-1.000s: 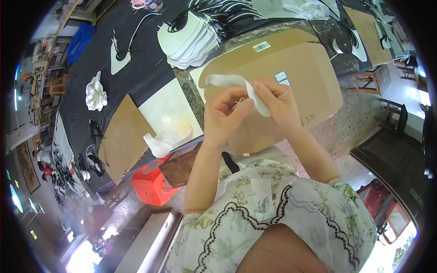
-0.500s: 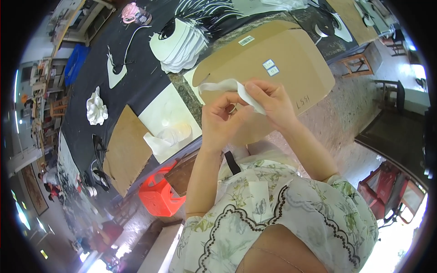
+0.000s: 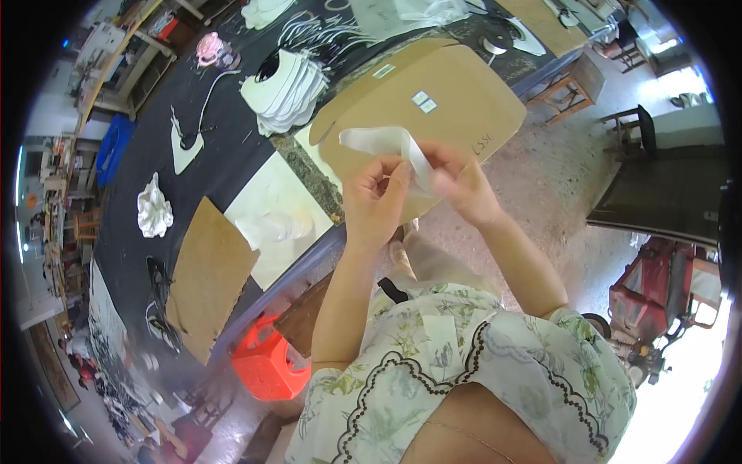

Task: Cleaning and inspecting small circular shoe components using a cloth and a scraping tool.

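A curled white strip (image 3: 379, 138) of soft, thin material is held up in front of me over the brown board. My left hand (image 3: 375, 205) is closed, thumb and forefinger pinched together at the strip's lower edge. On the other side, my right hand (image 3: 464, 189) grips the strip's hanging end; its thumb and fingertips are somewhat blurred. Under the strip lies the large brown cardboard pattern board (image 3: 464, 85) with rounded corners, bearing small stickers. A stack of white curved pieces (image 3: 282, 97) lies beyond it on the black-covered table.
Left of my hands are a white sheet (image 3: 297, 197), a brown board piece (image 3: 209, 271) and a crumpled white bundle (image 3: 154, 209). A pink-lidded jar (image 3: 212, 50) stands farther back. Below the table edge is a red plastic stool (image 3: 270, 363); a wooden stool (image 3: 568, 85) stands at right.
My view has shifted, so the table items appear farther left. My right hand has turned and the strip now bends downward more sharply between my hands.
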A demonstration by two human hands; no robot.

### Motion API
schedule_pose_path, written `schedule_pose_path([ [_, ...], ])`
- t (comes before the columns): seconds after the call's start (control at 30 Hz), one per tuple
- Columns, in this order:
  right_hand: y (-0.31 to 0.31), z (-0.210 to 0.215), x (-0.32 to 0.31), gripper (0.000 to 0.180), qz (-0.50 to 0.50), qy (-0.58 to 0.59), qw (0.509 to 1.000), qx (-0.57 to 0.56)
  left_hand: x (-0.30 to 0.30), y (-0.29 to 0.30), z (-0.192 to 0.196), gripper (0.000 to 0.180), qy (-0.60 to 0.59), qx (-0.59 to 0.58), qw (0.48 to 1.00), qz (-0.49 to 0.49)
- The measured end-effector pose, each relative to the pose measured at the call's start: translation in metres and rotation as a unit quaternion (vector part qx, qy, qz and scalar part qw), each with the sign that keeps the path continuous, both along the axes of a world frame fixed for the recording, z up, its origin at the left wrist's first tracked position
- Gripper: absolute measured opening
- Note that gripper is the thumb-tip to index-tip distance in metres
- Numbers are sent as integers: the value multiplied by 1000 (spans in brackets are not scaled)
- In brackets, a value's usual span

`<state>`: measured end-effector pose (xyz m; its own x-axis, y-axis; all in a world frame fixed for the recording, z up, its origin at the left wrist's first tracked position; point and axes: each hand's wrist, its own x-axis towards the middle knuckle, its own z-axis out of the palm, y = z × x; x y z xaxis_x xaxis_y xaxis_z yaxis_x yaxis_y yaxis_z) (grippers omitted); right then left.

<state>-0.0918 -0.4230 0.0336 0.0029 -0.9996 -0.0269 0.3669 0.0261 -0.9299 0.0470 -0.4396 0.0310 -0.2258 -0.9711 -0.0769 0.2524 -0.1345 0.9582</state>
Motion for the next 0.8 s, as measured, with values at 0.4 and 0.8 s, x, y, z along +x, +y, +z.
schedule_pose_path([
  [0.4,-10,-7,-106,32,-154,27,983,96,-63,-26,-2,12,-25,47,999,10],
  [0.8,22,-84,-403,36,-379,-170,879,231,-207,-41,-71,30,78,119,986,87],
])
